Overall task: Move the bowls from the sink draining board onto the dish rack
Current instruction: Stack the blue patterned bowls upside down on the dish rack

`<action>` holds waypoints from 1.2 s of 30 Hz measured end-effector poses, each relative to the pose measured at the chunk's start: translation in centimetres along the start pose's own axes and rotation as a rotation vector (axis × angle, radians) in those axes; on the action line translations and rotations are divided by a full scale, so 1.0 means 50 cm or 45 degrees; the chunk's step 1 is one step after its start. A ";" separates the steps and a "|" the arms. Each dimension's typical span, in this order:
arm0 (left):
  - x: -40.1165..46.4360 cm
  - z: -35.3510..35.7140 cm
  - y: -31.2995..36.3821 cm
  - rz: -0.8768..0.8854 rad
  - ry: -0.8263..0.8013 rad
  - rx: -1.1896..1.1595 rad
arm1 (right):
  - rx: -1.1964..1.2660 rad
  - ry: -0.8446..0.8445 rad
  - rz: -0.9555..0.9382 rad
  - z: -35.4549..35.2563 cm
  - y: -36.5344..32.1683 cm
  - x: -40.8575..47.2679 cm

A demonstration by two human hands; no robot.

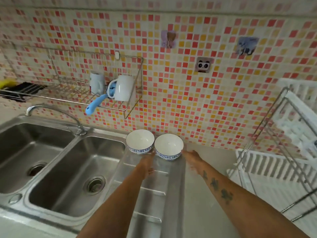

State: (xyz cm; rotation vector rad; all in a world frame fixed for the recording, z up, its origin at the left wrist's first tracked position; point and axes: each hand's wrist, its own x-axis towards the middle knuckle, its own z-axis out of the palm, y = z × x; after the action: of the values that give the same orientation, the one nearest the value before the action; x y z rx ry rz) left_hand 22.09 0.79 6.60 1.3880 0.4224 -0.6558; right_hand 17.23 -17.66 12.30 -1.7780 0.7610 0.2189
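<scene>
Two white bowls with blue-patterned outsides stand upright side by side at the far end of the steel draining board (pixel 147 191), against the tiled wall: the left bowl (pixel 139 140) and the right bowl (pixel 169 146). My left hand (pixel 147 163) reaches between them, fingertips at the right bowl's left side. My right hand (pixel 192 158) is at that bowl's right side, fingers extended. Both hands are blurred and neither has closed on a bowl. The white-slatted dish rack (pixel 274 167) with a metal frame stands at the right.
A double steel sink (pixel 72 169) with a curved tap (pixel 51 110) lies to the left. A wire wall shelf (pixel 96 95) holds two mugs and a blue utensil. Grey countertop (pixel 202 203) runs between draining board and rack.
</scene>
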 end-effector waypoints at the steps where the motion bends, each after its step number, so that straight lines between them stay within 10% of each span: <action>1: 0.024 0.006 -0.005 -0.019 -0.018 0.019 | -0.016 -0.004 0.038 -0.004 0.018 0.026; 23: 0.084 0.092 -0.015 0.162 -0.225 -0.349 | 0.319 -0.102 0.050 0.011 0.006 0.084; 36: -0.378 0.149 0.190 1.047 -0.464 -0.172 | 0.385 0.121 -0.987 -0.194 -0.183 -0.362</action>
State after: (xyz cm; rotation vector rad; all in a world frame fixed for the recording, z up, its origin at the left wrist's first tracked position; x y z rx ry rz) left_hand 13.21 -2.71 26.90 1.1450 -0.3856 -0.1792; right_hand 6.46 -18.11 32.04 -1.6689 0.1152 -0.4763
